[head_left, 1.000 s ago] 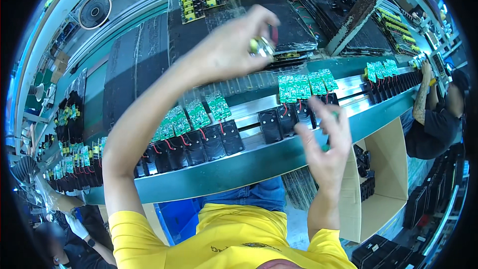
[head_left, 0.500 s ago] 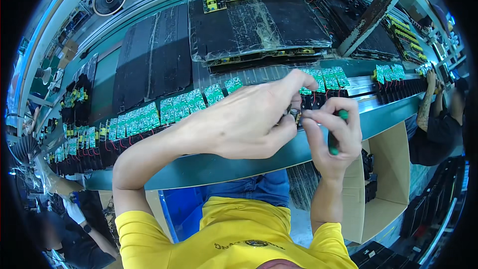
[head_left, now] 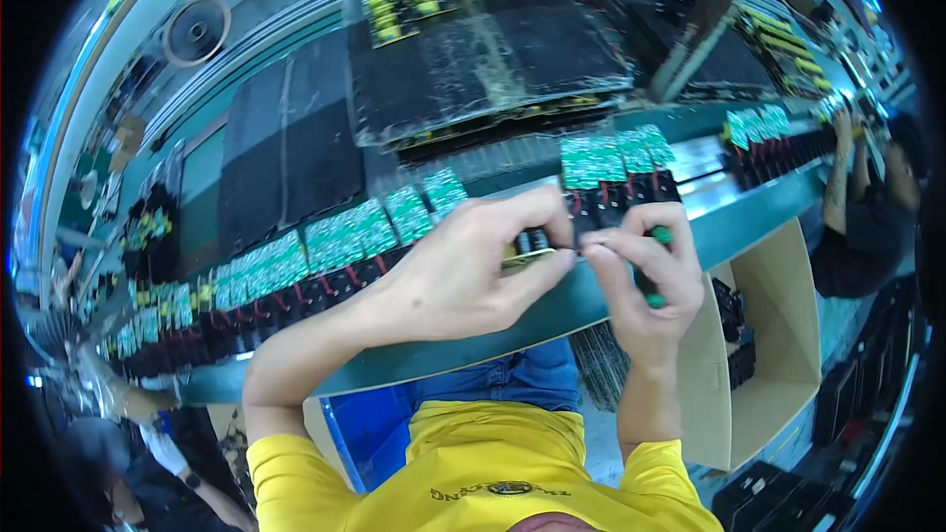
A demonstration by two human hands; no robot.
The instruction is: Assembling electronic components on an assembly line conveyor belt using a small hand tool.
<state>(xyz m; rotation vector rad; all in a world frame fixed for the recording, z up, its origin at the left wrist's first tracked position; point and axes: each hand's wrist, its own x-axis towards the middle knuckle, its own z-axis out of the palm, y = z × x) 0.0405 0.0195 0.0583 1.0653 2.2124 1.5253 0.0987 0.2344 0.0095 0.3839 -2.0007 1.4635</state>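
Note:
My left hand reaches across the bench and is closed on a small circuit board, with dark round components and a yellowish edge showing between the fingers. Close by on the right, my right hand pinches thumb and forefinger together near that board. Tucked in its palm is a hand tool with two green handles; its jaws are hidden. Whatever lies between the right fingertips is too small to make out. Behind both hands stand green circuit boards with red wires and black cases.
A long row of green boards runs leftward along the bench. Stacked black trays carry yellow-topped boards. A cardboard box with black parts stands at right, a blue bin below. Co-workers sit at both sides.
The left hand has drawn slightly left and toward me, bringing the circuit board into sight. The right hand has shifted slightly left, still keeping the green-handled tool. The whole view has tilted a little.

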